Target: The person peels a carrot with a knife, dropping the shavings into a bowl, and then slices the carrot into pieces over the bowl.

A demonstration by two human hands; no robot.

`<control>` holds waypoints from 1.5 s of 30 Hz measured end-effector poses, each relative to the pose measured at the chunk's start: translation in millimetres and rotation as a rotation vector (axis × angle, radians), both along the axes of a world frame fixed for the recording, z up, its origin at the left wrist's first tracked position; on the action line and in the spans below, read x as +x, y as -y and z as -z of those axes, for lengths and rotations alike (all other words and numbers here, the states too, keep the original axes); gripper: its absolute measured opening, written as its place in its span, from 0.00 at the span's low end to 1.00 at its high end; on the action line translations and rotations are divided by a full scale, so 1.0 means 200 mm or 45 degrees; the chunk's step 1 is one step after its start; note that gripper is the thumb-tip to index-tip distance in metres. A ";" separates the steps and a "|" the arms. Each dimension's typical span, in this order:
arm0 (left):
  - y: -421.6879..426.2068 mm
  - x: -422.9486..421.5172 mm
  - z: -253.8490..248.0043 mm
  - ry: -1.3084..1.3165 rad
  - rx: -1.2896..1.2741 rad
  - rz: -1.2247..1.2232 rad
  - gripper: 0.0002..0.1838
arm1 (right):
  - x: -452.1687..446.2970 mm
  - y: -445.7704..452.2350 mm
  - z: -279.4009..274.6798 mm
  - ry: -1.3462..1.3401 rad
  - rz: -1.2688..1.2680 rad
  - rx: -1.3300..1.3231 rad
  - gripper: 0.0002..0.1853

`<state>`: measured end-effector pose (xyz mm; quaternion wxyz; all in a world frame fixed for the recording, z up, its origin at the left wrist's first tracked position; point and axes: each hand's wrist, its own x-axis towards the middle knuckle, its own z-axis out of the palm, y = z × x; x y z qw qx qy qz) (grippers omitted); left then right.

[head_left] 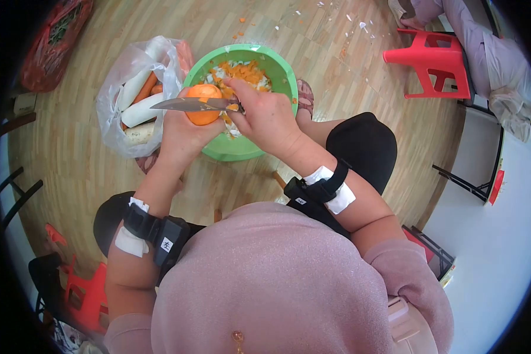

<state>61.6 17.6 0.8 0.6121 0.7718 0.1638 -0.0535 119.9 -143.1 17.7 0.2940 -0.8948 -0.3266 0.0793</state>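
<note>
My left hand (186, 133) is wrapped round a thick orange carrot (204, 118), cut end up, over the left side of a green basin (287, 76). In my right hand (264, 113) is a knife (189, 104), its blade pointing left and lying across the carrot. Orange bits stick to the blade near the handle, which my fingers mostly hide. Orange and white chopped pieces (251, 73) lie in the basin below my hands.
Left of the basin, a clear plastic bag (113, 106) holds white radishes (144, 110) and carrots (146, 87). A red bag (47, 53) lies at the upper left. Red stools (425, 57) stand around, and another person's legs (472, 41) show at the upper right. Scraps dot the floor.
</note>
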 end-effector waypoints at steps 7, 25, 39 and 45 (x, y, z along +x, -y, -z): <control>0.01 -0.01 -0.02 0.030 0.072 -0.034 0.24 | -0.01 -0.01 0.02 -0.072 0.010 -0.005 0.22; 0.00 -0.03 -0.08 0.025 -0.093 0.080 0.23 | 0.03 -0.02 0.05 -0.301 0.181 0.158 0.19; 0.02 -0.02 -0.05 0.095 -0.167 -0.040 0.22 | -0.01 -0.01 -0.02 -0.183 -0.048 0.141 0.24; -0.02 -0.01 -0.04 0.109 -0.194 0.066 0.20 | 0.01 0.02 0.06 -0.131 0.002 -0.008 0.25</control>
